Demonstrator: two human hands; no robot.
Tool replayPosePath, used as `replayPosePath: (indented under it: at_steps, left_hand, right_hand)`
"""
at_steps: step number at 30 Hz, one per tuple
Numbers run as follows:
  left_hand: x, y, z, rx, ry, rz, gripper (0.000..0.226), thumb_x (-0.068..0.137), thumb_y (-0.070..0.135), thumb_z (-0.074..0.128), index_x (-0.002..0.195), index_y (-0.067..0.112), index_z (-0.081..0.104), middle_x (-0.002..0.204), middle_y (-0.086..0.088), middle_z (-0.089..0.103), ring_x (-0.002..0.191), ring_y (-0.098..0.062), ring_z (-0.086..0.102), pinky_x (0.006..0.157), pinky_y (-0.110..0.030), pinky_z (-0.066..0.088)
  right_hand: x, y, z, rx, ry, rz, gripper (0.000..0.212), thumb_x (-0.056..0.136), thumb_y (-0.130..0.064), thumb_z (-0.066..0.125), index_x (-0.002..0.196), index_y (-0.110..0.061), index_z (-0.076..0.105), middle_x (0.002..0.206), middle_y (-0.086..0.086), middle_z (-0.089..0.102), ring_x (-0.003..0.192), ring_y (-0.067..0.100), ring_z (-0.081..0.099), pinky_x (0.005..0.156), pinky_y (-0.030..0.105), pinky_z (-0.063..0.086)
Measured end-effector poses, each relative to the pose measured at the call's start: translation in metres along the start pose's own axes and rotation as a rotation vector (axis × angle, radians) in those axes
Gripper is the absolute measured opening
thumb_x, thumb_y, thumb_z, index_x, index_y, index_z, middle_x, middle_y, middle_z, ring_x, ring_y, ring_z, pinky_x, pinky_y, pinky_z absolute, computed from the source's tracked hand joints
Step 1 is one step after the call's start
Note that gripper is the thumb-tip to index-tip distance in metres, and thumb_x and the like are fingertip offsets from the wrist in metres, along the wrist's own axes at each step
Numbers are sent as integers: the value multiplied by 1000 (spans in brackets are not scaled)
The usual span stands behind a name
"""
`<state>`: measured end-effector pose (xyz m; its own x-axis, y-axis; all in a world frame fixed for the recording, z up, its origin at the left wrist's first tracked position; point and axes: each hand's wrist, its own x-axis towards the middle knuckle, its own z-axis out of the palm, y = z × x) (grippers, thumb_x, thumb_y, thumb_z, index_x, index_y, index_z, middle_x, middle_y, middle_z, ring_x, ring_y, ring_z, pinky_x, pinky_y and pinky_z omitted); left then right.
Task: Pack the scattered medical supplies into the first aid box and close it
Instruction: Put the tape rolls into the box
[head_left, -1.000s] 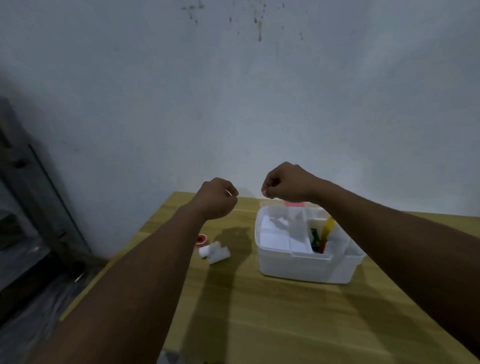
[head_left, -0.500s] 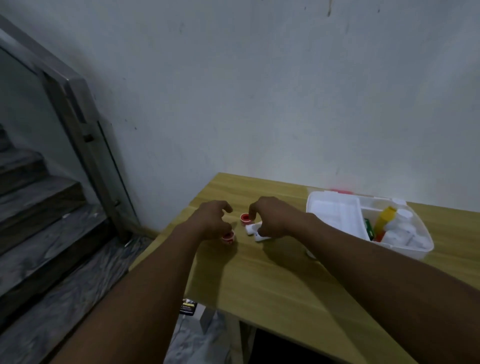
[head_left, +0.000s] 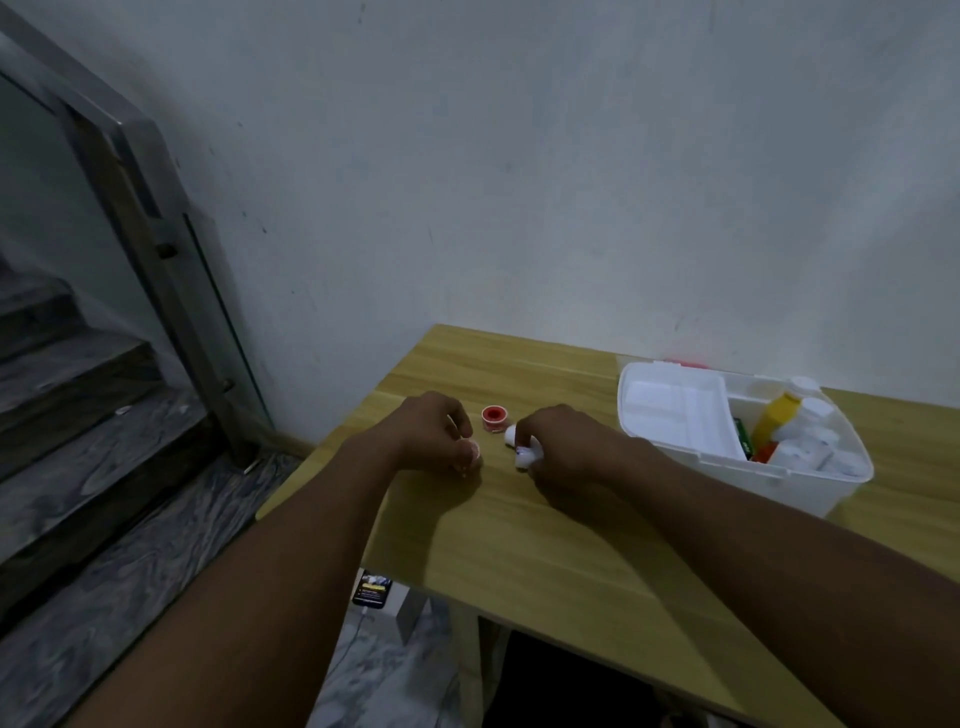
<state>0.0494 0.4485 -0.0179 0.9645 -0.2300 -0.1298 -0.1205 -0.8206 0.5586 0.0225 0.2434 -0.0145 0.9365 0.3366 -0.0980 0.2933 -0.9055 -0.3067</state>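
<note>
The white first aid box (head_left: 675, 447) stands open on the right of the wooden table (head_left: 545, 545), with a white inner tray, a yellow bottle (head_left: 776, 423) and several white items inside. My left hand (head_left: 431, 434) is closed around a small red-and-white tape roll (head_left: 471, 451) on the table. My right hand (head_left: 563, 441) grips white bandage rolls (head_left: 522, 451), whose ends stick out on its left. A second red tape roll (head_left: 492, 418) lies free between the two hands, a little farther back.
The table's left edge runs just left of my left hand, with a marble floor and stairs (head_left: 78, 415) below. A phone (head_left: 372, 590) on a cable lies on the floor under the table. A white wall stands behind the table.
Both hands came down from the air above the box to the table's left part and closed on the small items there. My view swung left and downward.
</note>
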Motion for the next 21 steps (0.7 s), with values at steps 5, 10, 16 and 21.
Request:
replayPosePath:
  at_steps: [5, 10, 16, 21]
  left_hand:
    - [-6, 2, 3, 23, 17, 48, 38, 69, 22, 89, 97, 23, 64, 106, 3, 64, 95, -13, 61, 67, -25, 48]
    - [-6, 5, 8, 148, 71, 134, 15, 76, 24, 84, 86, 21, 75, 96, 4, 72, 94, -12, 65, 78, -29, 54]
    - [3, 22, 3, 140, 233, 197, 18, 73, 33, 85, 84, 20, 79, 84, 6, 74, 77, -5, 64, 67, -26, 52]
    - [20, 39, 5, 145, 243, 217, 20, 73, 44, 82, 77, 25, 78, 81, 10, 73, 83, -8, 66, 72, -31, 55]
  right_hand:
    - [-2, 2, -1, 33, 0, 26, 20, 89, -28, 66, 106, -16, 68, 118, 5, 67, 97, 21, 62, 80, 32, 51]
    - [-4, 1, -6, 56, 11, 45, 22, 87, -28, 67, 105, -16, 69, 115, 5, 67, 94, 20, 64, 80, 34, 55]
    - [-6, -11, -52, 38, 98, -51, 28, 88, -26, 68, 111, -12, 69, 113, 4, 64, 92, 16, 56, 75, 27, 44]
    - [-14, -4, -112, 68, 138, -11, 26, 82, -26, 75, 106, -18, 69, 100, -3, 62, 82, 15, 62, 64, 23, 46]
